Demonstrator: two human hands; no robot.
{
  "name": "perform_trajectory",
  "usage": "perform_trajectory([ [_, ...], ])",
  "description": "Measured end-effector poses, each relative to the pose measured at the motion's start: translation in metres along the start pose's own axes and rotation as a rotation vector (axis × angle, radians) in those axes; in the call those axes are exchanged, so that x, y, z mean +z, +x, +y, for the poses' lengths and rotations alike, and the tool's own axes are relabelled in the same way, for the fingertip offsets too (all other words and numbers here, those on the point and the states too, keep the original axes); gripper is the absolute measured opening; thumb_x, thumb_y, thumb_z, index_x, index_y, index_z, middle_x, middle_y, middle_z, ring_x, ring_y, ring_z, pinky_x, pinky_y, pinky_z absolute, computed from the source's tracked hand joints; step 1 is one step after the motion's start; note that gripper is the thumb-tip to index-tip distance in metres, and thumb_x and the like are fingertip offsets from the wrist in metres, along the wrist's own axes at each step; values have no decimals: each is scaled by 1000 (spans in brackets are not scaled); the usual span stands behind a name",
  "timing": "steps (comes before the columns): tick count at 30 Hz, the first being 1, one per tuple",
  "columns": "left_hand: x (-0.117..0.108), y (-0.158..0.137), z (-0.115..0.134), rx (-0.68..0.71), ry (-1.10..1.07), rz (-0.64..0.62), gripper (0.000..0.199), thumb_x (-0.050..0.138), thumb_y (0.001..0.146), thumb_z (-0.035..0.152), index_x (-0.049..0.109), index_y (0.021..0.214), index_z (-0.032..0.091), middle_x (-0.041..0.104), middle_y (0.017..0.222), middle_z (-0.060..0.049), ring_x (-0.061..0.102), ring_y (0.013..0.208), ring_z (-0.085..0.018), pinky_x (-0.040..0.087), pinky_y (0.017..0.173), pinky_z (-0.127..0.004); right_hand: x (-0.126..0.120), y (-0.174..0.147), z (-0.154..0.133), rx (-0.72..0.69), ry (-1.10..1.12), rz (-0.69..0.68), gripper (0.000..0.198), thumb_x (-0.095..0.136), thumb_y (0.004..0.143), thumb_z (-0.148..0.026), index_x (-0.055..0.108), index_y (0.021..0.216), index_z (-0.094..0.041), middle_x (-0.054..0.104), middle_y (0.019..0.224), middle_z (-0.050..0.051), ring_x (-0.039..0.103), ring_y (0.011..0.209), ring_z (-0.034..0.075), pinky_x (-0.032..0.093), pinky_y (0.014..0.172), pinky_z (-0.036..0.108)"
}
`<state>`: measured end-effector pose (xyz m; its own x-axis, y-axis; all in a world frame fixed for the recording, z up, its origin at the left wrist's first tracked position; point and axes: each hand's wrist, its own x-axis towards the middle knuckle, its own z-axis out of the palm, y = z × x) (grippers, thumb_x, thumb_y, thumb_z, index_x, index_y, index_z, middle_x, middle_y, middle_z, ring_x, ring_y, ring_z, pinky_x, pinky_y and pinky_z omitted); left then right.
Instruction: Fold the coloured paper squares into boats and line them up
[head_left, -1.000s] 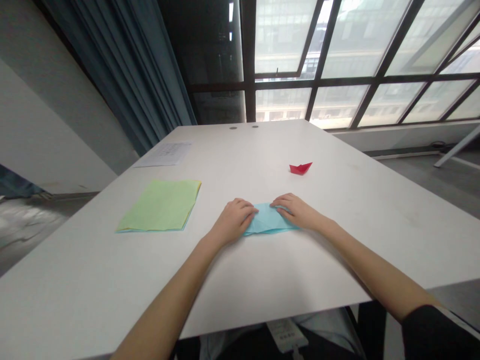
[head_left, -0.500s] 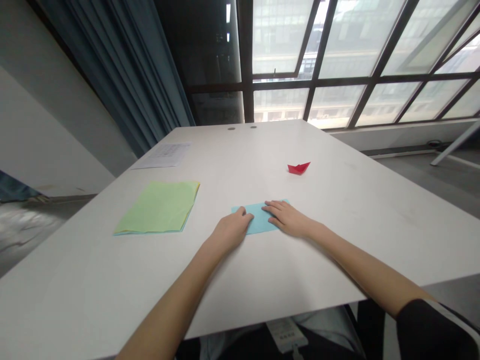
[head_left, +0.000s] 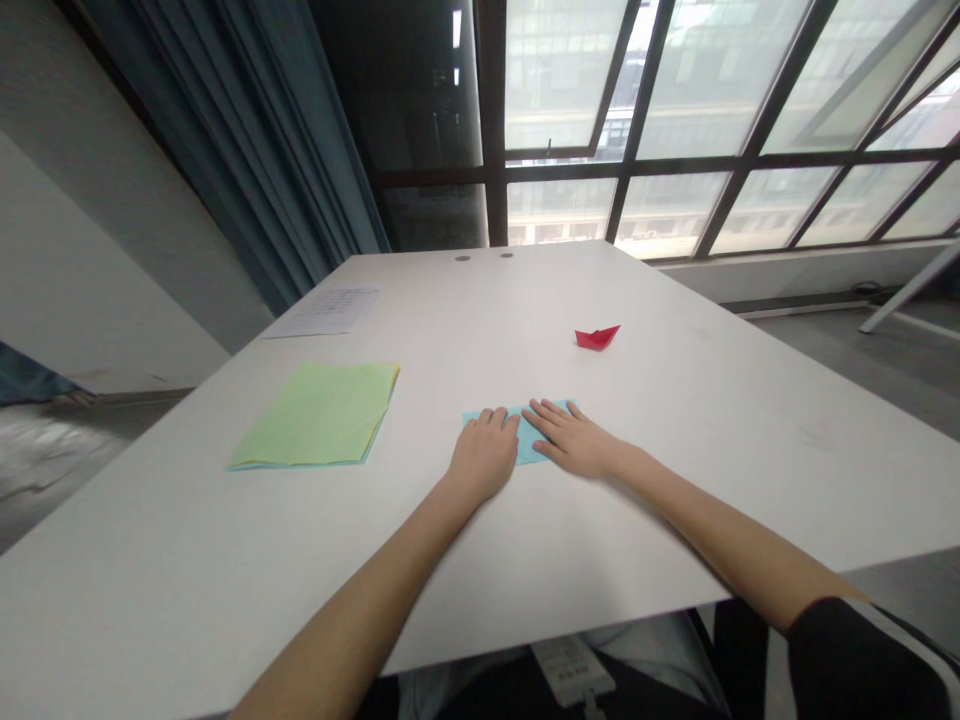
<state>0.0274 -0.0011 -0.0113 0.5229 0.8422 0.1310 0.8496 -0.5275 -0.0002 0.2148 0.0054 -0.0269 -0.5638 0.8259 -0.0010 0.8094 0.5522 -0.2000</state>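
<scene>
A light blue sheet of paper (head_left: 531,445), folded to a rectangle, lies flat on the white table in front of me. My left hand (head_left: 487,445) rests on its left part, fingers laid on the paper and pointing away from me. On the right part lies my right hand (head_left: 574,437), flat with its fingers spread. Both hands cover much of the sheet; its upper left corner and a strip between the hands show. Beyond my right hand sits a small red folded paper boat (head_left: 598,338).
To the left is a stack of square paper (head_left: 319,415), green on top with yellow and blue edges. A printed white sheet (head_left: 326,311) lies farther back at the table's left edge. The white table (head_left: 600,560) ends close to my body, where a badge (head_left: 571,672) hangs.
My left hand has slid right and forward over the blue paper, its fingers now stretched out more. My right hand stays in place with its fingers a little more spread.
</scene>
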Motion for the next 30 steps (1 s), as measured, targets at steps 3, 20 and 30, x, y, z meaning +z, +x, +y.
perform_trajectory([
  [3,10,-1,0,10,-21,-26,46,29,90,32,34,132,13,36,140,-13,30,128,-28,31,99,-44,0,0,-1,15,8,2,60,20,91,-50,18,142,-18,18,146,12,18,134,27,17,105,54],
  [20,5,-12,-27,-214,-90,-255,82,16,80,68,11,142,15,8,148,-12,9,136,-30,16,102,-58,-12,-12,30,215,80,-153,86,31,76,-71,10,142,-21,9,148,12,9,134,34,6,102,63],
  [30,9,-14,-31,-218,-60,-236,87,13,77,72,10,142,15,8,148,-11,7,136,-31,18,102,-57,-18,-12,30,47,11,8,94,47,66,-73,24,140,-19,18,147,15,13,133,38,12,101,62],
])
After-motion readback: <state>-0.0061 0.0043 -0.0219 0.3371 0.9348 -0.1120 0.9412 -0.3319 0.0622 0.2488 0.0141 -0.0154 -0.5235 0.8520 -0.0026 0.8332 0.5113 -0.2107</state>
